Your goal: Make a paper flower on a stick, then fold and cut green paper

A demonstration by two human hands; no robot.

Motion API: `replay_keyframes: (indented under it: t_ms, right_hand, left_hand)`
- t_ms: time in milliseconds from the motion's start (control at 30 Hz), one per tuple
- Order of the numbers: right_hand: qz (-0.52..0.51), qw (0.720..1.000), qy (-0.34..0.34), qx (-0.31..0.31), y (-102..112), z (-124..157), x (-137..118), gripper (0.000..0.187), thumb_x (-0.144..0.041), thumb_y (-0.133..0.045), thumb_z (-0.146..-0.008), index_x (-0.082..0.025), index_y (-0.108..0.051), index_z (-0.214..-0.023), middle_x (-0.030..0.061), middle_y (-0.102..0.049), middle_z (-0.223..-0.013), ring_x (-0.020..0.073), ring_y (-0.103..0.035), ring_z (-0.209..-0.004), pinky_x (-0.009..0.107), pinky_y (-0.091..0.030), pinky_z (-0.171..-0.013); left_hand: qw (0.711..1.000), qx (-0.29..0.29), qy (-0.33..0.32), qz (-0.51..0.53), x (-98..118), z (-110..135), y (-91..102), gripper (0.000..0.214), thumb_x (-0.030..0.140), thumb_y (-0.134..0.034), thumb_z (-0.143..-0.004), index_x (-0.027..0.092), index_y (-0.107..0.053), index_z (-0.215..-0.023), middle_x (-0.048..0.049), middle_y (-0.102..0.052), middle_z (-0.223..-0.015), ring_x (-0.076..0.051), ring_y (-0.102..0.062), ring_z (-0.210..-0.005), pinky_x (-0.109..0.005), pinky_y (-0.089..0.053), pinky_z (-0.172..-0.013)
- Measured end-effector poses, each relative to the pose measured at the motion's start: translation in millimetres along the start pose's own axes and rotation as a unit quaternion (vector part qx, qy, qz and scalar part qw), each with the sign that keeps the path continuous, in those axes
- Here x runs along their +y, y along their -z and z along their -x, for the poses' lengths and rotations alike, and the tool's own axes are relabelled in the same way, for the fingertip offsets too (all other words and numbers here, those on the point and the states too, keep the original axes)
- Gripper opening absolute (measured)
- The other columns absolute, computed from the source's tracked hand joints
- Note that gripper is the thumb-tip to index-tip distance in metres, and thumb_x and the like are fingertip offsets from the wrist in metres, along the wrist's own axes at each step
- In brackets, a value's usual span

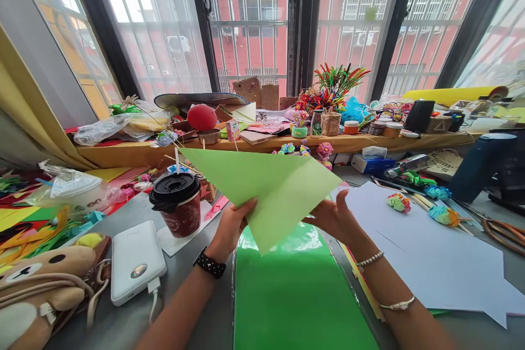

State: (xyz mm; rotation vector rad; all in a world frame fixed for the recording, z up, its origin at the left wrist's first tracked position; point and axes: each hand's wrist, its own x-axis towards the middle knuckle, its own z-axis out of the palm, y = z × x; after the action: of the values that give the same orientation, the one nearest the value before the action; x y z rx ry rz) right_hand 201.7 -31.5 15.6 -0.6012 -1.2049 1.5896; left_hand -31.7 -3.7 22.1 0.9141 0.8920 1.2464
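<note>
A light green sheet of paper (279, 186), folded into a triangular shape with a point hanging down, is held up in the middle of the head view. My left hand (232, 227) grips its lower left edge, thumb on the front and fingers mostly hidden behind. At the lower right edge, my right hand (338, 219) supports the sheet with fingers partly hidden behind it; the thumb sticks up, away from the paper. Below both hands lies a glossy green packet (301, 295) on the grey table.
Left are a lidded coffee cup (176, 205), a white power bank (137, 262) with a cable and a plush bear pouch (45, 290). White paper sheets (426, 251), paper flowers (398, 202), scissors (502, 232) and a dark bottle (478, 167) lie right. A cluttered window ledge (110, 154) runs behind.
</note>
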Motion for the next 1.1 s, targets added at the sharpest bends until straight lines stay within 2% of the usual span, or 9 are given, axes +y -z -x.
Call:
replay_keyframes:
  t_ms: [133, 300, 433, 567, 633, 733, 867, 933, 1100]
  right_hand:
    - [0.031, 0.998, 0.007, -0.056, -19.3, -0.6, 5.1, 0.077, -0.070, -0.056, -0.050, -0.022, -0.053, -0.110, 0.0111, -0.049, -0.122, 0.0289, -0.044, -0.110, 0.043, -0.039, -0.086]
    - [0.107, 0.987, -0.005, 0.119, -26.7, -7.1, 20.3, 0.045, -0.043, -0.068, -0.060, -0.017, -0.060, -0.096, 0.0102, -0.064, -0.098, 0.0272, -0.058, -0.091, 0.041, -0.045, -0.079]
    - [0.122, 0.977, -0.022, 0.172, -18.6, -5.4, 12.7, 0.036, -0.039, -0.069, -0.059, -0.016, -0.063, -0.086, 0.0083, -0.067, -0.093, 0.0259, -0.061, -0.084, 0.037, -0.048, -0.073]
    - [0.150, 0.974, -0.056, 0.161, -2.6, 3.9, -6.4, 0.032, -0.038, -0.068, -0.060, -0.016, -0.064, -0.083, 0.0066, -0.069, -0.081, 0.0229, -0.063, -0.071, 0.033, -0.049, -0.064]
    - [0.168, 0.971, -0.075, 0.152, 6.5, 9.8, -15.8, 0.031, -0.038, -0.067, -0.062, -0.016, -0.064, -0.084, 0.0060, -0.069, -0.079, 0.0222, -0.063, -0.069, 0.031, -0.049, -0.060]
    - [0.191, 0.966, -0.124, 0.119, 17.6, 17.1, -29.2, 0.032, -0.039, -0.065, -0.063, -0.015, -0.064, -0.085, 0.0067, -0.069, -0.078, 0.0219, -0.063, -0.067, 0.030, -0.048, -0.058]
    - [0.199, 0.963, -0.176, 0.053, 21.6, 19.3, -40.5, 0.033, -0.037, -0.064, -0.064, -0.015, -0.064, -0.088, 0.0070, -0.068, -0.082, 0.0214, -0.064, -0.068, 0.029, -0.049, -0.060]
    - [0.202, 0.959, -0.199, 0.015, 20.2, 16.9, -40.1, 0.030, -0.036, -0.064, -0.065, -0.015, -0.065, -0.087, 0.0062, -0.068, -0.082, 0.0195, -0.063, -0.067, 0.027, -0.048, -0.059]
    - [0.193, 0.953, -0.232, 0.000, 20.1, 10.0, -27.5, 0.029, -0.038, -0.064, -0.066, -0.015, -0.065, -0.083, 0.0051, -0.069, -0.076, 0.0172, -0.063, -0.061, 0.025, -0.048, -0.056]
  left_hand:
    - [0.996, 0.042, -0.033, 0.067, -7.4, 5.6, -10.9, 0.029, 0.019, -0.068, -0.062, 0.018, -0.062, -0.089, -0.0010, -0.066, -0.098, -0.018, -0.058, -0.094, -0.026, -0.048, -0.079]
    - [0.997, -0.002, 0.005, 0.080, -23.8, 16.2, -20.2, 0.026, 0.024, -0.067, -0.065, 0.014, -0.062, -0.088, -0.0068, -0.067, -0.093, -0.023, -0.059, -0.092, -0.033, -0.047, -0.082]
    - [0.989, -0.093, 0.117, -0.012, -25.8, 31.3, -13.4, 0.025, 0.035, -0.066, -0.065, 0.013, -0.064, -0.077, -0.0097, -0.068, -0.087, -0.022, -0.061, -0.088, -0.030, -0.046, -0.082]
    - [0.896, -0.263, 0.271, -0.235, 1.0, 54.6, -0.1, 0.029, 0.038, -0.064, -0.064, 0.012, -0.068, -0.076, -0.0125, -0.068, -0.082, -0.019, -0.064, -0.071, -0.027, -0.048, -0.067]
    - [0.864, -0.315, 0.267, -0.287, 22.2, 61.9, 1.7, 0.024, 0.033, -0.063, -0.066, 0.015, -0.068, -0.081, -0.0103, -0.068, -0.084, -0.017, -0.064, -0.070, -0.024, -0.047, -0.065]
    - [0.909, -0.278, 0.149, -0.274, 47.6, 54.4, -1.8, 0.018, 0.030, -0.065, -0.064, 0.017, -0.068, -0.076, -0.0063, -0.069, -0.076, -0.016, -0.063, -0.065, -0.022, -0.046, -0.060]
    - [0.963, -0.060, -0.050, -0.258, 46.9, 20.4, -6.5, 0.023, 0.024, -0.072, -0.054, 0.016, -0.067, -0.075, -0.0050, -0.067, -0.082, -0.018, -0.060, -0.076, -0.020, -0.045, -0.063]
    - [0.968, -0.042, -0.023, -0.245, 33.0, 6.7, -7.4, 0.031, 0.025, -0.074, -0.050, 0.015, -0.066, -0.079, -0.0066, -0.067, -0.085, -0.019, -0.060, -0.077, -0.021, -0.045, -0.061]
    - [0.971, -0.159, 0.102, -0.148, -6.3, -0.3, -7.6, 0.028, 0.031, -0.068, -0.061, 0.013, -0.066, -0.083, -0.0087, -0.068, -0.081, -0.018, -0.062, -0.068, -0.023, -0.045, -0.060]
